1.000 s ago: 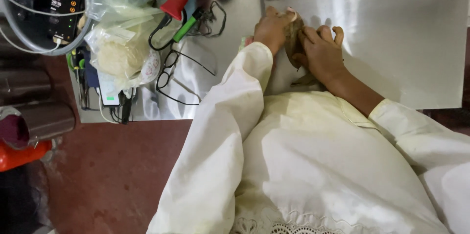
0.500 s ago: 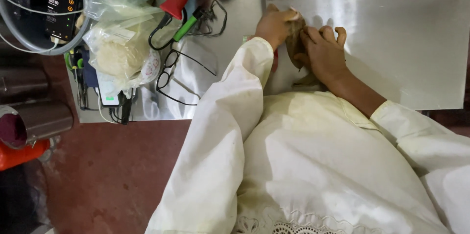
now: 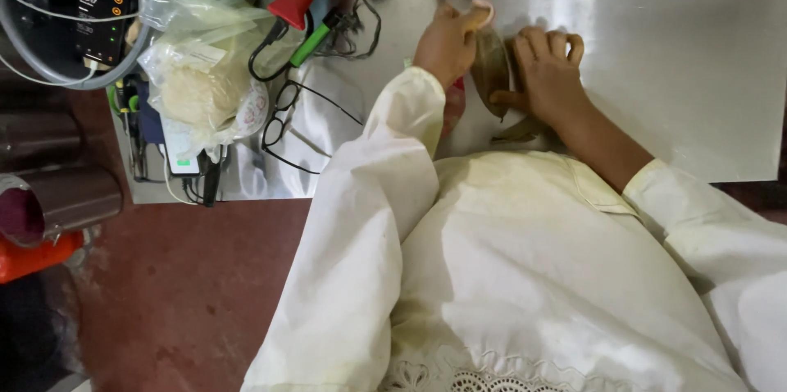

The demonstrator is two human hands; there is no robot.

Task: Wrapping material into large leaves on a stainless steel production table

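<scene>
Left hand point(image 3: 447, 43) curled, fingers closed on the left edge of a brown leaf-shaped piece point(image 3: 492, 72) on the steel table point(image 3: 680, 72), right hand point(image 3: 548, 76) pressing its right edge, fingers together, hands little moved since earlier, eyeglasses point(image 3: 287, 117) lying left

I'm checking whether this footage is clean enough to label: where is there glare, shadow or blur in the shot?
Head view: glare streaks the metal sheet, brightest along its top edge; the white garment is close to overexposed; the left hand and right hand cast soft shadows around the brown piece, whose detail is murky; the dark left edge hides the metal cylinders.
</scene>
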